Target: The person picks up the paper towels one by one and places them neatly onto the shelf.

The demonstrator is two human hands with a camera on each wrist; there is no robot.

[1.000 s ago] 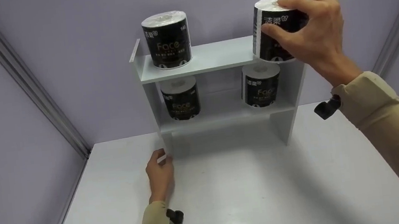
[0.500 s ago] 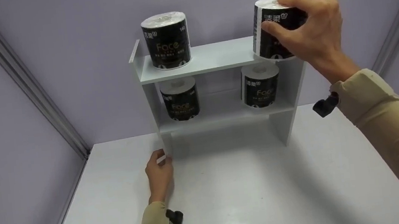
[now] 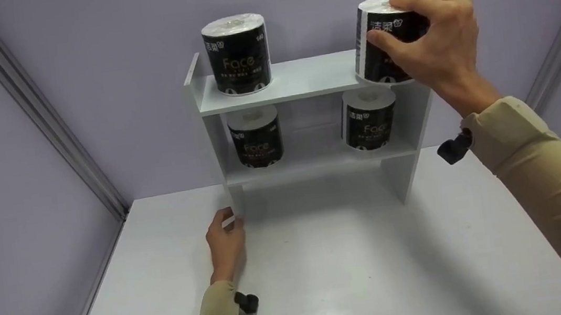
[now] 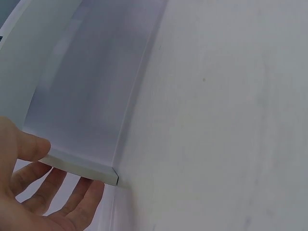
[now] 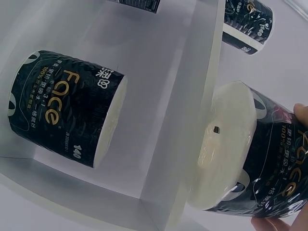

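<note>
My right hand (image 3: 443,36) grips a wrapped toilet paper roll (image 3: 380,56) with a black "Face" label, thumb in front and fingers over its top. In the right wrist view this held roll (image 5: 269,163) shows its white underside, close to the upper shelf's front edge; whether it touches the board, I cannot tell. Low on the left, my left hand (image 3: 226,245) pinches the side panel of the white shelf rack (image 3: 313,77). The left wrist view has the thumb on one face of that panel (image 4: 86,168) and the fingers on the other.
Another roll (image 3: 238,59) stands at the upper board's left end. On the lower board are a left roll (image 3: 257,141) and a right roll (image 3: 369,123). The rack stands on a white table (image 3: 325,274) against a pale wall (image 3: 146,88). Metal posts (image 3: 42,105) flank it.
Very little differs. The head view shifts slightly, and the right hand with its roll stays almost in place at the upper board's right end. My left hand keeps its hold.
</note>
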